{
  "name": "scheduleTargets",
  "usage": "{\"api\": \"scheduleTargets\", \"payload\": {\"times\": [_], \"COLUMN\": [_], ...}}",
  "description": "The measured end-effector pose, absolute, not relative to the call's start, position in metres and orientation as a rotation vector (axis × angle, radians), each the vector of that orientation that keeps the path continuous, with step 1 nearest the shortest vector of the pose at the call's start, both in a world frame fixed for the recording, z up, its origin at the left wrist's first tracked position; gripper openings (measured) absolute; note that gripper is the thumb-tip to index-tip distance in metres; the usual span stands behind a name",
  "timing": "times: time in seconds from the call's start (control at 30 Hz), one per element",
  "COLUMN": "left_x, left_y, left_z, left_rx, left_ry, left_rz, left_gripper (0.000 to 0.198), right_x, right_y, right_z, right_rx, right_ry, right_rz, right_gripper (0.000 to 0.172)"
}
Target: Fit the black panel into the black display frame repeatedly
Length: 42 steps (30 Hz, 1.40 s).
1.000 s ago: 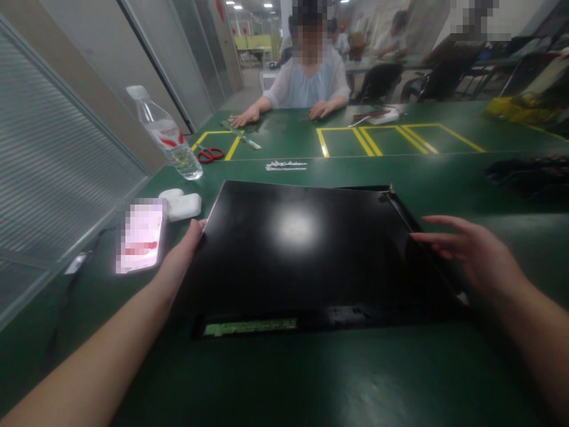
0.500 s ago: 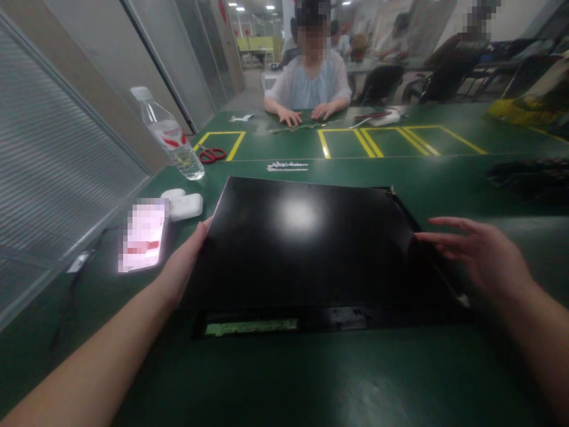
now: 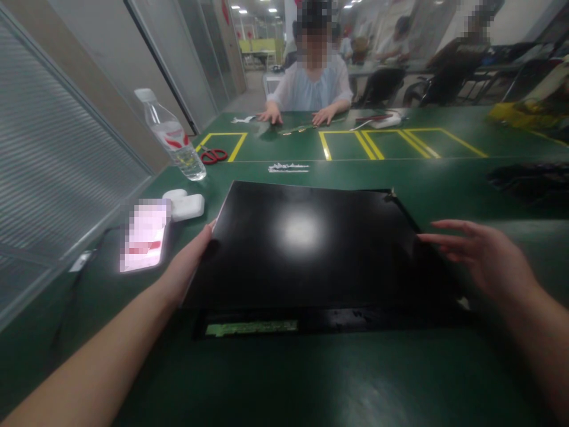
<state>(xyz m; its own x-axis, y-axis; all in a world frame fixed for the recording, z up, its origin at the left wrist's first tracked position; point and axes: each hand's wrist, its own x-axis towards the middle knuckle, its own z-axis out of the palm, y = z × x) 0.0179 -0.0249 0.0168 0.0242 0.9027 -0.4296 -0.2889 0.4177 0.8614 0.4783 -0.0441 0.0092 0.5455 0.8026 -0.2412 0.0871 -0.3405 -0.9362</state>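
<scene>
A glossy black display panel (image 3: 275, 261) lies at a slant over a dark frame (image 3: 355, 320), its left side lifted. A green circuit strip (image 3: 251, 327) shows in the frame along the near side. My left hand (image 3: 193, 255) grips the panel's left edge, its fingers mostly hidden behind and under it. At the opposite edge, my right hand (image 3: 484, 255) has its fingers stretched out, and one fingertip touches the panel's right side. Small metal hinge pieces (image 3: 391, 193) show at the frame's far right corner.
On the left are a phone (image 3: 146, 237), a white case (image 3: 189, 206), a water bottle (image 3: 173, 142) and red-handled scissors (image 3: 214, 156). White scraps (image 3: 288, 168) lie beyond the panel. A person (image 3: 313, 83) sits opposite, hands on the green table (image 3: 284, 379). A dark bundle (image 3: 531, 181) lies right.
The far edge of the panel has sunk slightly toward the frame, and my left hand has moved with it. My right hand has hardly moved. Across the table, the person's hands have spread apart.
</scene>
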Motion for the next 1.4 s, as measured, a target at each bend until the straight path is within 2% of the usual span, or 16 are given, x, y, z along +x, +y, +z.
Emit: {"api": "scheduleTargets", "payload": {"times": [0.23, 0.53, 0.7, 1.03, 1.4], "left_x": [0.029, 0.034, 0.031, 0.014, 0.011], "left_y": [-0.029, -0.030, -0.027, -0.017, -0.014], "left_z": [0.024, 0.031, 0.031, 0.013, 0.015], "left_rx": [0.814, 0.724, 0.670, 0.678, 0.772], "left_ry": [1.258, 1.299, 1.308, 1.234, 1.161], "left_rz": [1.027, 1.061, 1.049, 1.051, 0.936], "left_gripper": [0.058, 0.063, 0.053, 0.060, 0.063], "right_x": [0.486, 0.481, 0.480, 0.468, 0.475], "right_y": [-0.042, -0.043, -0.045, -0.049, -0.049], "right_z": [0.001, 0.005, 0.005, 0.019, 0.009], "right_rx": [-1.793, -1.878, -1.912, -1.944, -2.007], "right_ry": [-0.841, -0.995, -1.052, -1.105, -1.140], "right_rz": [0.847, 0.779, 0.787, 0.670, 0.603], "right_gripper": [0.037, 0.045, 0.045, 0.042, 0.043]}}
